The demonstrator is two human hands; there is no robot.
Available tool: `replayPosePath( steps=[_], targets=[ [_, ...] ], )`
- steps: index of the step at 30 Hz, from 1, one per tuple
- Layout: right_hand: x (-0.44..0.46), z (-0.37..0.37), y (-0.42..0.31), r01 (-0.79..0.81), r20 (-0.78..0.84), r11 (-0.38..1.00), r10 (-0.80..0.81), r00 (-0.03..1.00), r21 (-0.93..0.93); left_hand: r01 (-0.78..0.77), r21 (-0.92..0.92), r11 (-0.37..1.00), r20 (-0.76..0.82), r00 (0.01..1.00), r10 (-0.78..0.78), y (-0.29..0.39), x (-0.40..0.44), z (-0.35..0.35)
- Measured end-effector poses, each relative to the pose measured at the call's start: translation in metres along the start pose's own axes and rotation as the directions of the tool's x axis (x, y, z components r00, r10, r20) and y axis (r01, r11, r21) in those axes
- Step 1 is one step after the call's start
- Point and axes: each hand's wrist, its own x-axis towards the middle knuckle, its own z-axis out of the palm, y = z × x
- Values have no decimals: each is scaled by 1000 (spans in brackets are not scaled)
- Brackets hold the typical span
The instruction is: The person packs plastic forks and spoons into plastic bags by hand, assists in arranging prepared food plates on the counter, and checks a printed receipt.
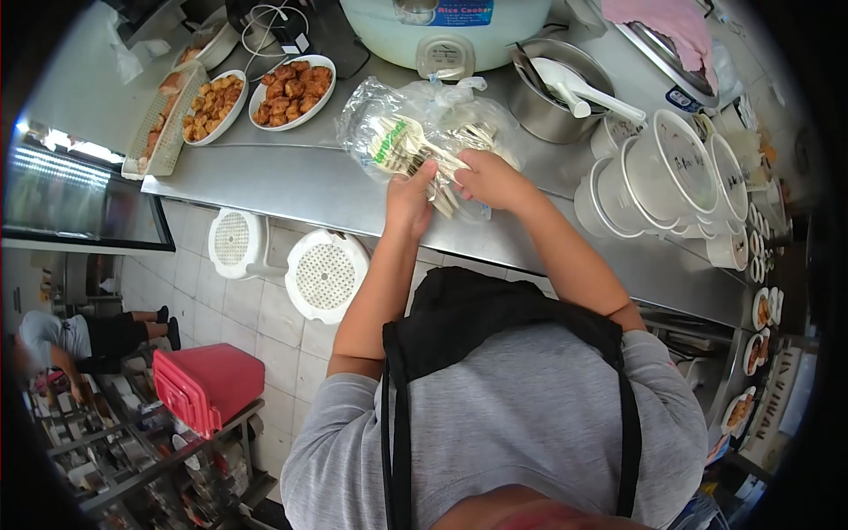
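Cream-coloured disposable cutlery in a clear wrapper with green print, a cutlery pack, lies over the metal counter, and its handles point towards me. My left hand is closed on the pack's near left side, thumb on top. My right hand pinches the pack's right side near the handles. Beneath and behind it spreads a clear plastic bag with more cutlery in it. The exact kind of each utensil is hard to make out through the plastic.
Behind the bag stands a pale rice cooker. A steel pot with white ladles and stacked white tubs are on the right. Two dishes of browned food sit left. White stools, a red bin and another person are lower left.
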Motion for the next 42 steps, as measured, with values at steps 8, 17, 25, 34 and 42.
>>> replayPosePath(
  steps=[8,17,25,34,42],
  targets=[
    [-4,-3,-6,-156,156,974,130,979,166,-85,109,990,50,996,80,0,2,-7],
    [-9,-15,-9,-338,326,805,191,926,488,19,115,993,35,999,-23,13,-1,-9],
    [-5,-6,-7,-328,366,840,169,915,433,81,129,988,43,995,-87,13,-4,-8],
    [-2,16,10,-283,406,864,102,908,416,-48,208,977,-25,998,55,1,-1,-5],
    [-25,21,14,-219,259,947,157,953,235,-108,113,988,-52,992,114,4,12,-11]
  ],
)
